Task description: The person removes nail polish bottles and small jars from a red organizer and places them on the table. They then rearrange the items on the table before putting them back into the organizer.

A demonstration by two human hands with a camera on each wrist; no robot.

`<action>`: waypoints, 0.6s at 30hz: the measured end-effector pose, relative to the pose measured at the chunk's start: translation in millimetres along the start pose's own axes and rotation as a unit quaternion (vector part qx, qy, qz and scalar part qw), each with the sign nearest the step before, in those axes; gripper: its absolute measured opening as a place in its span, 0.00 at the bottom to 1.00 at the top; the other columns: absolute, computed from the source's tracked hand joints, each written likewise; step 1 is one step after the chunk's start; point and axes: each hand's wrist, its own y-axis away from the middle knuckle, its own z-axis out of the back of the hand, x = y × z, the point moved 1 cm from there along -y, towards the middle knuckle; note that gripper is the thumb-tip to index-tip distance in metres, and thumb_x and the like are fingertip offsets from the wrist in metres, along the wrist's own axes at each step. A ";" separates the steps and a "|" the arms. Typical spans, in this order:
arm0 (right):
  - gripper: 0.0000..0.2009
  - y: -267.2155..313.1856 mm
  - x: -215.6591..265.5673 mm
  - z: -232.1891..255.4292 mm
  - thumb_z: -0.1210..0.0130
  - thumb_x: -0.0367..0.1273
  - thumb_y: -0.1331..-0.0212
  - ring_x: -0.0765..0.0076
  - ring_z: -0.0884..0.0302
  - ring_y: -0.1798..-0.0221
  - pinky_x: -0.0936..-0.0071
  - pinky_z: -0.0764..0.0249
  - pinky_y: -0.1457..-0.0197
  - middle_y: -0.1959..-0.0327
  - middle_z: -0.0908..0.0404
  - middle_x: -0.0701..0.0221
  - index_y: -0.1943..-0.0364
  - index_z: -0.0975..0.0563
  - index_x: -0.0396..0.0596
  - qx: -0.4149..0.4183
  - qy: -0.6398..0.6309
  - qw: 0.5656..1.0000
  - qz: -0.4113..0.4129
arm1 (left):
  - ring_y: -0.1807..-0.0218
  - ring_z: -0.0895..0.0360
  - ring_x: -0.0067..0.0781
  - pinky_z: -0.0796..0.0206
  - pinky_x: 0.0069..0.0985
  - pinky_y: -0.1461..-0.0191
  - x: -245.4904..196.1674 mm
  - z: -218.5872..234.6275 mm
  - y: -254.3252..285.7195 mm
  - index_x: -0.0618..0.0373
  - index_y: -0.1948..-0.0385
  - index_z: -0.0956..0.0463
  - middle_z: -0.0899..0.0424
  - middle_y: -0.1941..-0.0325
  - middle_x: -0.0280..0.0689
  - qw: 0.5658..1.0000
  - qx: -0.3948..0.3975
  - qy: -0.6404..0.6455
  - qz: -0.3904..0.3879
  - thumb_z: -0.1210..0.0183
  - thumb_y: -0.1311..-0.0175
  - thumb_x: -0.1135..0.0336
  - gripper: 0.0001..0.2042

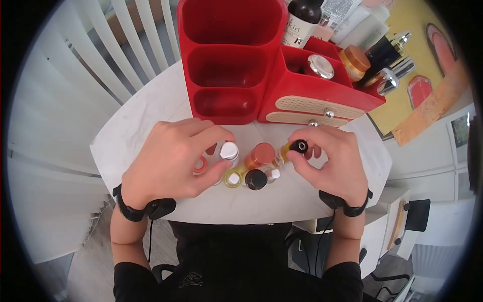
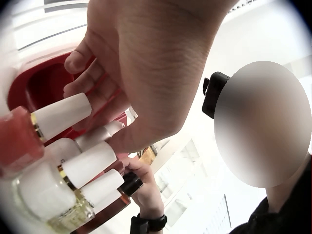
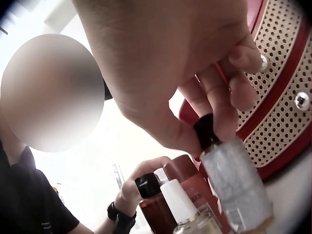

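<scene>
In the head view my left hand (image 1: 176,158) pinches a white-capped bottle (image 1: 229,151) between thumb and forefinger. My right hand (image 1: 334,161) holds a small bottle by its black cap (image 1: 299,146); in the right wrist view a pale wrapped label (image 3: 239,183) covers its body. Between the hands stand a bottle with a copper-brown cap (image 1: 262,153), a black-capped bottle (image 1: 256,179) and a yellowish nail polish bottle (image 1: 233,178) with a white cap. A pink nail polish bottle (image 2: 19,141) and a milky white one (image 2: 44,187) stand beside the left hand.
A red organizer with rounded compartments (image 1: 221,89) stands at the table's back, joined by a red drawer box (image 1: 322,90) with woven fronts and round knobs. Cosmetics, including a dark pump bottle (image 1: 302,25), crowd its top. White slats (image 1: 110,45) rise at the left.
</scene>
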 end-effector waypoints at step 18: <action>0.20 -28.1 -8.0 -53.4 0.29 0.35 0.31 0.55 0.11 0.61 0.60 0.15 0.61 0.59 0.12 0.67 0.37 0.15 0.49 -0.115 -0.005 0.990 0.077 | 0.69 0.15 0.33 0.24 0.27 0.64 3.2 -8.9 -3.4 0.53 0.52 0.11 0.09 0.65 0.36 0.998 -0.061 -0.004 -0.009 0.25 0.40 0.68 0.14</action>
